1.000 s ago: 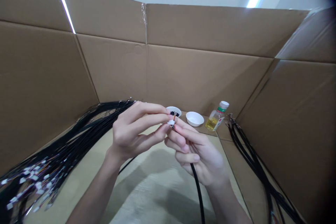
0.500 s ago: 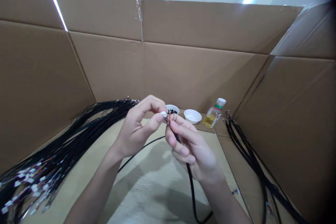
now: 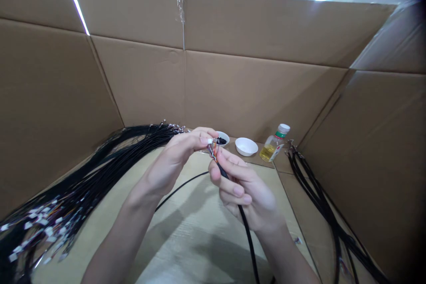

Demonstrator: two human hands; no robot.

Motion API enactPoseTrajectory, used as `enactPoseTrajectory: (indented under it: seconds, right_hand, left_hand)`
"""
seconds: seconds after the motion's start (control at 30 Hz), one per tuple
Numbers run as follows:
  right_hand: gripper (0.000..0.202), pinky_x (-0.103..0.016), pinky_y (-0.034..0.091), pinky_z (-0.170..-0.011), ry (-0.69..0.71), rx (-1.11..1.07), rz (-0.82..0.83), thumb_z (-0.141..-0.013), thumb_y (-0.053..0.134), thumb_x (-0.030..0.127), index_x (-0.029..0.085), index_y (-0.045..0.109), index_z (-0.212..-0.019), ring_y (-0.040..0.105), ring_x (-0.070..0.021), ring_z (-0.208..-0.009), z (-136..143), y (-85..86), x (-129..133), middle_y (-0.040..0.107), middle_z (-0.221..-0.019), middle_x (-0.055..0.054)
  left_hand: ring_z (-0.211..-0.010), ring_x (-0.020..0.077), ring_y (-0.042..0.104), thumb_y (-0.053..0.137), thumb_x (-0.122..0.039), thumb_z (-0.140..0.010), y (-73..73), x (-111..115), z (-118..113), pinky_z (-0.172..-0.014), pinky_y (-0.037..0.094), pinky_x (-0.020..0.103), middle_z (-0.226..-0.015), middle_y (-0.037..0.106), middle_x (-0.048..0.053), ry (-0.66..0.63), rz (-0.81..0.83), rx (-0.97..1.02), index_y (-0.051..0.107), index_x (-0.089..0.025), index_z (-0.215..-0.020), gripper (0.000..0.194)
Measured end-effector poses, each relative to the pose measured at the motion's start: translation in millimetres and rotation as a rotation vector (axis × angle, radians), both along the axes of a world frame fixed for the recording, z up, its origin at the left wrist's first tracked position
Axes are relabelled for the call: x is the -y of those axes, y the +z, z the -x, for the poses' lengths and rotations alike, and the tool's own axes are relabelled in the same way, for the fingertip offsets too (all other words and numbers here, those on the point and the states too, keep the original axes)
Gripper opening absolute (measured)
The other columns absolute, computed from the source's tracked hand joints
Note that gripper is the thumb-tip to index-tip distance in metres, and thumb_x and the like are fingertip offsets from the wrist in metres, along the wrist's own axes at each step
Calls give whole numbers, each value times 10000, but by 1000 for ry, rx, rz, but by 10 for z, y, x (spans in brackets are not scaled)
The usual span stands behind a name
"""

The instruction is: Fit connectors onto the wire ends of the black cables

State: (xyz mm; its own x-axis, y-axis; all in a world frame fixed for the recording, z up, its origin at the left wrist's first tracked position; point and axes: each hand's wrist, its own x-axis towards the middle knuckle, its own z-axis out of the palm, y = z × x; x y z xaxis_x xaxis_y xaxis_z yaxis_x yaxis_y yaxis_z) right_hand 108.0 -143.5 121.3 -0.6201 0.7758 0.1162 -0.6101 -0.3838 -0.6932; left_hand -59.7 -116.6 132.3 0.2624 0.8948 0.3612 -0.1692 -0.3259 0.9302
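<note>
Left wall (image 3: 49,97): brown cardboard, bounding the bench. Bundle of thin black cables (image 3: 109,166), far left to near left along that wall; at its near end, many small white plugs (image 3: 49,230) on fine coloured leads. Bench (image 3: 186,226): pale surface, shadowed beneath the hands. Length of thin black cord (image 3: 179,187), lying on the bench, partly hidden. Left hand (image 3: 176,155): thumb and fingers pinched on a white connector (image 3: 210,141), raised over the bench, centre. Coloured wires (image 3: 213,154), orange among them, running from the connector to the right hand. Bowl (image 3: 225,134), white, far side, with small dark pieces inside. Right hand (image 3: 249,182): fingers curled round the upper end of a thick black cable (image 3: 248,230), which hangs toward the near side. Second bowl (image 3: 246,146), white, far side. Bottle (image 3: 273,145), clear, white cap, yellow liquid, far right. Thicker black cables (image 3: 328,215), right side, along the right wall (image 3: 372,142), likewise cardboard
</note>
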Motion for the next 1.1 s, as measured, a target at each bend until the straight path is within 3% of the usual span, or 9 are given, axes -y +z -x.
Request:
enactPoseTrajectory:
  seconds: [0.13, 0.37, 0.43, 0.6, 0.73, 0.83, 0.9, 0.97, 1.1]
  right_hand:
    - [296, -90, 150, -319, -75, 101, -38, -897, 838, 314, 181, 578, -939, 212, 6, -389, 9, -4, -4, 664, -714, 56]
    - [285, -145, 240, -377, -526, 310, -397, -925, 834, 388, 174, 651, -968, 348, -19, -397, 79, -161, -96, 649, -638, 40]
    - [279, -150, 252, -379, -564, 336, -432, -928, 834, 389, 171, 661, -927, 362, -24, -400, 90, -176, -104, 638, -613, 40]
    - [257, -131, 253, -378, -503, 289, -412, -995, 760, 360, 169, 642, -872, 367, -4, -377, 74, -140, -63, 656, -634, 39]
    - [287, -109, 235, -357, -489, 244, -362, -1001, 748, 339, 168, 612, -815, 348, 1, -361, 47, -111, -40, 630, -590, 52]
    - [271, -94, 235, -353, -539, 232, -374, -997, 752, 324, 167, 620, -820, 352, 3, -359, 11, -97, -68, 621, -582, 57]
    - [262, -90, 226, -341, -604, 232, -377, -990, 760, 318, 167, 627, -823, 353, 4, -355, -33, -80, -100, 617, -588, 59]
    - [276, -88, 217, -328, -682, 218, -375, -982, 770, 320, 168, 619, -810, 350, 3, -350, -92, -54, -129, 610, -593, 62]
    - [281, -77, 245, -318, -784, 154, -384, -975, 781, 307, 180, 589, -812, 349, -4, -355, -219, 12, -141, 602, -600, 69]
  left_hand:
    - [-996, 237, 687, 663, -336, -884, -42, -23, -5, -956, 563, 381, -1103, 746, 61, 67, -22, -27, 746, -205, -771, 192]
    - [-1022, 243, 644, 657, -276, -856, -64, -61, 15, -930, 544, 373, -1030, 691, 69, 168, -127, -79, 680, -200, -663, 208]
    - [-1002, 242, 638, 655, -287, -837, -46, -58, 25, -932, 536, 381, -1009, 688, 63, 129, -93, -62, 645, -200, -629, 226]
    - [-880, 226, 653, 640, -281, -798, -40, -68, -9, -921, 565, 408, -912, 709, 56, -124, 136, 89, 684, -206, -680, 147]
    - [-948, 269, 697, 632, -313, -836, -35, -53, -69, -993, 564, 455, -733, 680, 61, -292, 237, 135, 690, -212, -714, 169]
    - [-983, 283, 708, 618, -421, -884, -65, -128, -87, -973, 571, 459, -751, 685, 70, -244, 143, 15, 668, -212, -742, 257]
    - [-972, 265, 703, 631, -517, -894, -170, -303, -90, -951, 571, 432, -872, 719, 77, -132, 54, -95, 668, -202, -766, 342]
    - [-988, 255, 692, 639, -567, -917, -386, -575, -109, -976, 553, 420, -963, 738, 85, -61, 29, -193, 693, -182, -813, 402]
    - [-960, 233, 697, 647, -498, -1005, -1094, -1088, -241, -958, 561, 446, -957, 725, 70, 73, 40, -488, 706, -136, -923, 376]
